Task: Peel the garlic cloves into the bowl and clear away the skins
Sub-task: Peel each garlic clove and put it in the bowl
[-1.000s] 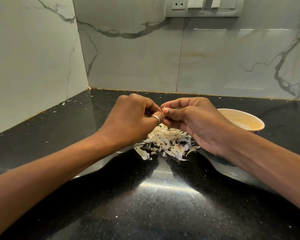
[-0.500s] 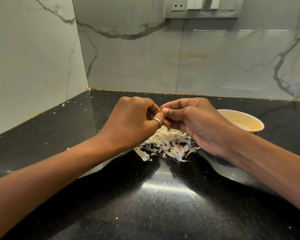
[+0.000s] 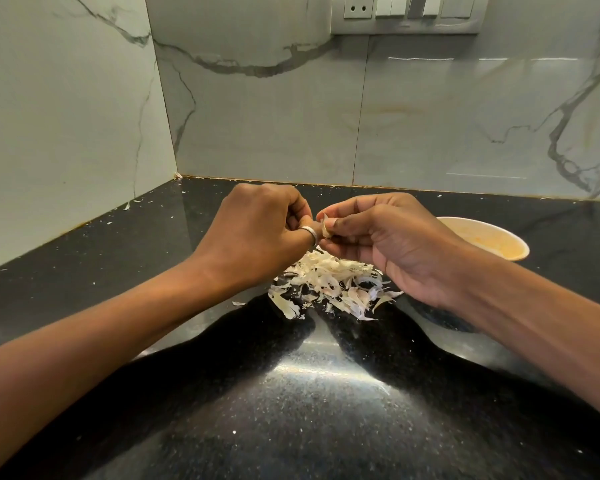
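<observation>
Right hand (image 3: 378, 237) is pinching a small garlic clove (image 3: 326, 229) between thumb and forefinger, right above the pile of skins (image 3: 329, 285). The clove looks pale cream, with a papery flap curling off. Left hand (image 3: 257, 233) is curled tight against it, can't tell if it's actually gripping. A cream bowl (image 3: 482, 226) sits just right of the pile on the black countertop (image 3: 291, 410).

A glossy black speckled counter (image 3: 291, 427) runs into the wall corner. A loose heap of papery garlic skins (image 3: 329, 285) lies near its middle, a pale bowl (image 3: 482, 224) stands right of the heap, and small white flecks (image 3: 129, 204) dot its left edge.
</observation>
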A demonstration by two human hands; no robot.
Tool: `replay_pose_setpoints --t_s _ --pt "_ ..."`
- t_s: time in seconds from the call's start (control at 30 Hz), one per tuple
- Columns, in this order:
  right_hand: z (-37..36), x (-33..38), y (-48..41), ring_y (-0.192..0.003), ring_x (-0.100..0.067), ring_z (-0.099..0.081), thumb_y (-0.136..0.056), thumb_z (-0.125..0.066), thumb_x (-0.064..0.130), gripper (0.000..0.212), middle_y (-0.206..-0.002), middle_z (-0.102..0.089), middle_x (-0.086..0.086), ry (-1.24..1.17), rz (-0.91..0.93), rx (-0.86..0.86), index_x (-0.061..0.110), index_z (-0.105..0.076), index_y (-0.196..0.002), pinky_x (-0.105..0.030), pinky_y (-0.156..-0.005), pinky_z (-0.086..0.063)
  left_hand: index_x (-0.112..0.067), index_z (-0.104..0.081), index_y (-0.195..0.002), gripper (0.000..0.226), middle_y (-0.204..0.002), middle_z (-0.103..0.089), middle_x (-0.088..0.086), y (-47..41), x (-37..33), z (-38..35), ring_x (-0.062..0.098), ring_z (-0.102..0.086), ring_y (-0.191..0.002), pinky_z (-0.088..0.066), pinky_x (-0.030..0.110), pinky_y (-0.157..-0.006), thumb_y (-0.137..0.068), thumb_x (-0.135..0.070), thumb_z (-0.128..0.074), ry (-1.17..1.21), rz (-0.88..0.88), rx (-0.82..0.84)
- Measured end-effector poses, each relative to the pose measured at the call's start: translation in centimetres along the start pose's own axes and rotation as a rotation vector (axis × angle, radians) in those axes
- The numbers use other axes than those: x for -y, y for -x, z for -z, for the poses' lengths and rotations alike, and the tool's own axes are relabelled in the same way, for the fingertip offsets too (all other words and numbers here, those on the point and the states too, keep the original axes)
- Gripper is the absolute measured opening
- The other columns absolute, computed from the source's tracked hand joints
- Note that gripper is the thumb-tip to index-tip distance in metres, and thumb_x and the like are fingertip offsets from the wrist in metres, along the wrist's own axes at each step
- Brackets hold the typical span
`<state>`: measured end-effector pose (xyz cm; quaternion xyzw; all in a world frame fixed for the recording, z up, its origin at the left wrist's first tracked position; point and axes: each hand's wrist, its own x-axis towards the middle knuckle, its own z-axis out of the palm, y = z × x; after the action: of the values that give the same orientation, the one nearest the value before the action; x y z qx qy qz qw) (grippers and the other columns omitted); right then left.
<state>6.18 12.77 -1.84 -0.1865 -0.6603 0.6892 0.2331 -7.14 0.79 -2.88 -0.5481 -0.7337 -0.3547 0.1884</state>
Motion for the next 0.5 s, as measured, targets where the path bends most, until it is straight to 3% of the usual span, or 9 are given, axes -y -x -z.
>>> replay_pose_setpoints --t_s 0.2,0.37,0.5 --pt "0.03 0.14 0.13 -0.08 -0.025 -0.069 -0.091 -0.06 -0.013 0.018 -0.101 -0.073 -0.03 0.032 -0.021 0.002 -0.01 -0.071 -0.105 -0.028 -0.074 -0.064 -0.021 -0.072 -0.081 0.007 -0.067 -0.064 -0.012 -0.36 0.55 0.16 0.001 -0.058 -0.062 -0.044 0.023 -0.06 -0.086 -0.024 -0.07 -0.018 0.024 -0.057" --pt "0.3 0.38 0.06 -0.078 -0.023 -0.072 -0.092 -0.062 -0.01 0.018 -0.095 -0.076 -0.021 0.035 -0.035 -0.009 -0.006 -0.071 -0.106 -0.027 -0.073 -0.063 -0.027 -0.07 -0.076 0.013 -0.065 -0.064 -0.015 -0.58 0.5 0.55 0.0 -0.059 -0.062 -0.048 0.022 -0.061 -0.081 -0.038 -0.066 0.012 0.053 -0.11" --pt "0.33 0.47 0.04 -0.076 -0.022 -0.071 -0.093 -0.064 -0.007 0.014 -0.094 -0.077 -0.02 0.032 -0.029 -0.017 -0.004 -0.072 -0.103 -0.029 -0.074 -0.063 -0.026 -0.073 -0.084 0.003 -0.071 -0.067 -0.019 -0.3 0.13 0.55 -0.004 -0.062 -0.065 -0.055 0.023 -0.065 -0.081 -0.026 -0.075 0.007 0.007 -0.048"
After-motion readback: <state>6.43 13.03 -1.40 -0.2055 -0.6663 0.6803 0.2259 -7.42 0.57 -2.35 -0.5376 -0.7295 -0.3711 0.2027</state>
